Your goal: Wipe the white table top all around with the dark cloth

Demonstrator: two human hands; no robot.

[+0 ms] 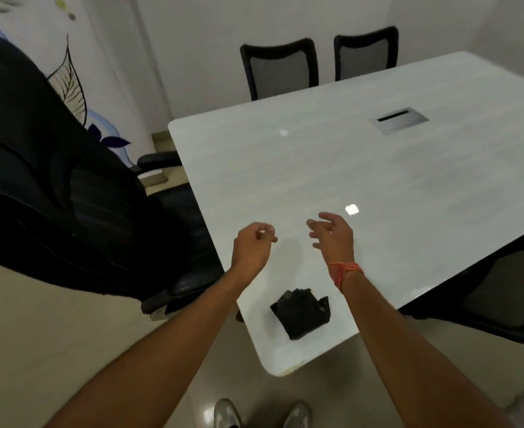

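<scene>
White surface [362, 168] in a pale-walled room, folded dark cloth [301, 312] near its corner, black chairs [279, 67] around, left hand [253, 244] loosely curled, right hand [333, 236] spread, both grips holding nothing

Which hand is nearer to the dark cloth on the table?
The right hand, slightly. Both hands hover empty over the white table top, beyond the dark cloth; the right is almost straight beyond it, the left hand farther off to its left.

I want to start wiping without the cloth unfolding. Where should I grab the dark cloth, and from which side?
Take the dark cloth from above, probably across its thicker folded far edge. It lies flat near the table corner, between both forearms, nothing on it.
</scene>
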